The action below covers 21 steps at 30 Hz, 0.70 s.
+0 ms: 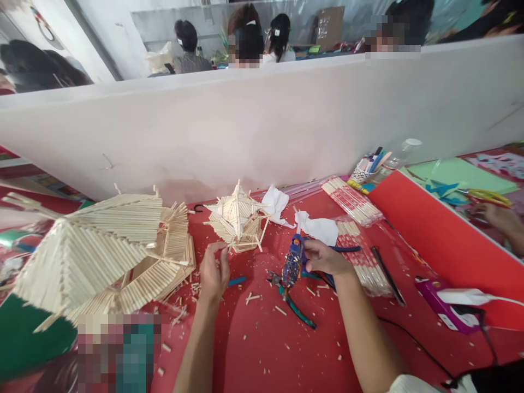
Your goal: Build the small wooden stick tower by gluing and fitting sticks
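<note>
A small pavilion model of pale wooden sticks (237,215) stands on the red table beyond my hands. At its near left corner, my left hand (213,268) has its fingers bent and closed against a stick end; the fingertips partly hide the contact. My right hand (327,257) is wrapped round a blue hot glue gun (292,262), from which a pale glue stick (298,222) sticks up. Beneath the gun lie green-handled cutting pliers (301,312), their jaws toward the model. Crumpled white tissue (321,229) is just beyond the gun.
A larger stick-roofed model (102,234) fills the left side. Packs of wooden sticks (352,202), a dark pen-like rod (388,275) and a purple power strip (446,305) lie rightward. A red board (442,234) separates another person's hand (501,221). A white partition (245,131) stands behind.
</note>
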Motion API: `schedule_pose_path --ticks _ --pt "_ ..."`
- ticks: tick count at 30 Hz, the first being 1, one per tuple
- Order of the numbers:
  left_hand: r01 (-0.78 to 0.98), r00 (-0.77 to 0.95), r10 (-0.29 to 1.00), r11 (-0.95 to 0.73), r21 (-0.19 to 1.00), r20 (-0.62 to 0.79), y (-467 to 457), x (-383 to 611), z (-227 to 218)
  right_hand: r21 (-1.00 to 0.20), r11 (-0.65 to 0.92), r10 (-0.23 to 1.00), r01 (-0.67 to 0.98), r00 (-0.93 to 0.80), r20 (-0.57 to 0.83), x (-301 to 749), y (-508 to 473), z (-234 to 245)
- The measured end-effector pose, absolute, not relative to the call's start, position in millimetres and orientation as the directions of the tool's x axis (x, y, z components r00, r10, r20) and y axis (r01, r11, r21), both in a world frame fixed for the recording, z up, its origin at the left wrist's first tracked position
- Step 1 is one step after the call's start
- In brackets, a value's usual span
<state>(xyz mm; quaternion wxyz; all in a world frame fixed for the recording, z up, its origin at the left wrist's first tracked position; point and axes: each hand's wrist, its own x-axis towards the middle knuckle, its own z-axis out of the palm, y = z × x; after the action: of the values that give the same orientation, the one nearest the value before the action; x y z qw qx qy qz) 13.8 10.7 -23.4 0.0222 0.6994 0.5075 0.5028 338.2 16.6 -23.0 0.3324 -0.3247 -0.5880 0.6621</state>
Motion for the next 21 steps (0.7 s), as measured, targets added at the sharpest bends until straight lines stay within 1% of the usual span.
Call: schedule_pose_path --ticks 3,5,7,9,13,17,21 --pt "0.673 -0.008 0.721 -0.509 0.537 0.693 11 14 -22 -0.994 -0.065 0.822 -0.088 -0.57 -0.003 327 13 -20" --pt "0.666 -0.015 0.728 -0.504 0.55 0.685 11 15 -22 -0.997 -0.038 0.786 -0.071 -0.618 0.015 319 10 -14" --pt "0.657 -0.044 0.75 -0.476 0.584 0.66 10 15 -22 -0.998 -0.023 0.747 -0.065 -0.665 0.026 314 8 -8" --pt "0.643 -0.084 0.779 -0.434 0.631 0.622 9 14 -23 -0.999 -0.005 0.734 -0.052 -0.679 0.032 310 6 -2" --pt "0.603 -0.125 0.808 -0.399 0.691 0.576 7 13 -24 -0.997 0.046 0.742 0.055 -0.67 -0.003 312 4 7" --pt "0.587 -0.133 0.802 -0.409 0.698 0.582 7 13 -24 -0.98 0.098 0.734 0.173 -0.678 -0.046 314 -1 16" --pt "0.592 -0.119 0.796 -0.423 0.686 0.594 8 12 -25 -0.959 0.157 0.782 0.235 -0.622 -0.025 311 -3 20"
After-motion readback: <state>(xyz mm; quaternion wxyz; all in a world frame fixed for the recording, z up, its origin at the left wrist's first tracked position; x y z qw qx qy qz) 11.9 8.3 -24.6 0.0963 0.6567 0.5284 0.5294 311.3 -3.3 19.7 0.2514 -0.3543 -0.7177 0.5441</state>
